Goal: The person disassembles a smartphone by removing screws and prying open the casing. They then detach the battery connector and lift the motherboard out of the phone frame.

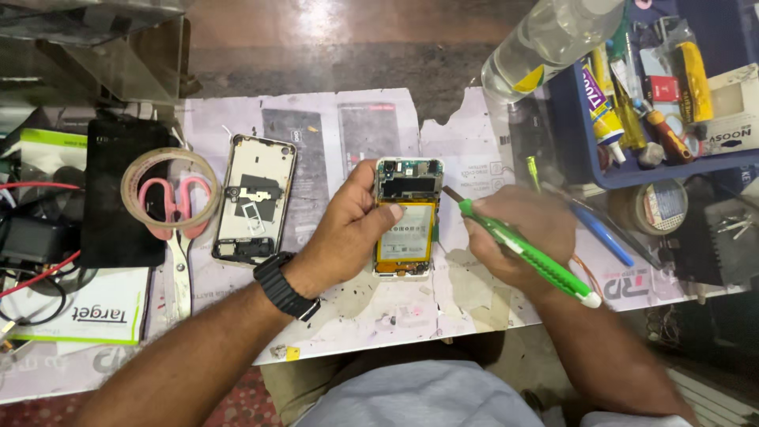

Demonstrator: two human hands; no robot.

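Fingers of the left hand wrap the opened white-framed smartphone, which lies back-up with its cover off, showing a yellow rectangular battery and a dark circuit board above it. The thumb presses across the top edge of the battery, while the other fingers curl round the phone's left side, so the phone sits clamped between thumb and fingers, just above the paper-covered workbench. A black wristwatch circles that wrist.

The right hand is closed in a fist round a green-and-white plastic-handled screwdriver; its thin metal shaft points up and left, the tip ending just beside the phone's upper right edge. Whether the tip touches the frame cannot be told.

Left of the held phone, a second stripped phone chassis with a pale back and metal rim lies flat on the bench, apart from the hands. Further left, pink-handled scissors rest with a roll of clear tape laid over their handles, next to a black rectangular slab. At the upper right stands a blue plastic tray crowded with glue tubes and tools, with a clear plastic bottle leaning over its corner. A blue pen lies near the right hand.
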